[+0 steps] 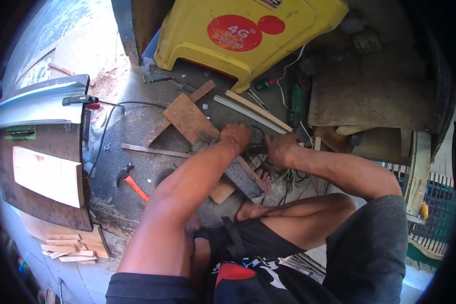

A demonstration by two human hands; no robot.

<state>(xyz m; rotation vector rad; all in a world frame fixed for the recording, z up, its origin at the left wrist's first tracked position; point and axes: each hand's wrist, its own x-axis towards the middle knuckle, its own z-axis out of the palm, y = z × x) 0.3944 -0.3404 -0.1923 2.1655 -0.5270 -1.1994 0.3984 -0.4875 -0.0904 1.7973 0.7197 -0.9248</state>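
Observation:
My left hand (pixel 235 136) is closed, its fingers curled downward over the far end of a speckled grey block (pixel 242 178). What it grips, if anything, is hidden under the knuckles. Just to the right, my right hand (pixel 282 151) curls over a small metal piece (pixel 258 161) beside the block; its fingertips do not show clearly. A brown wooden board (pixel 191 117) lies left of my left hand, on top of a longer wooden strip (pixel 203 90). Beyond both hands lie a pale metal bar (pixel 248 114) and a light wood strip (pixel 258 110).
A yellow plastic stool (pixel 248 35) stands ahead. On the left are an orange-handled hammer (pixel 133 183), a black cable (pixel 137 103) and a dark board (pixel 45 187). A green power tool (pixel 297 104) lies at right, near a wooden tabletop (pixel 370 101). Wood offcuts (pixel 68 249) sit lower left.

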